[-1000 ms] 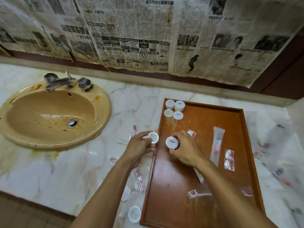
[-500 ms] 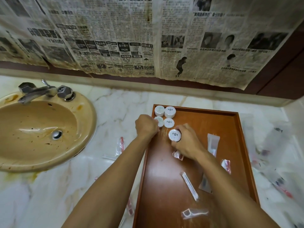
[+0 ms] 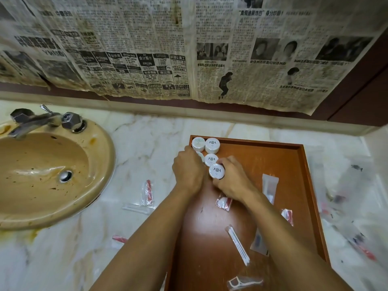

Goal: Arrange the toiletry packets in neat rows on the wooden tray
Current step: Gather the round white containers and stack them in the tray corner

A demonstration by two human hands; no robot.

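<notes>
Your right hand [image 3: 233,181], at the centre of the frame, pinched a round white packet [image 3: 216,171] between curled fingers, just below another round packet [image 3: 211,159] lying on the wooden tray [image 3: 302,164]. Your left hand [image 3: 189,171] was curled over a partly hidden round packet [image 3: 201,156] by the tray's left rim; whether it gripped it, you could not tell. Two round stacks [image 3: 205,144] sat in the tray's upper left corner. Clear sachets [image 3: 269,186] lay lower on the tray, others [image 3: 148,191] on the marble surface [image 3: 147,143].
</notes>
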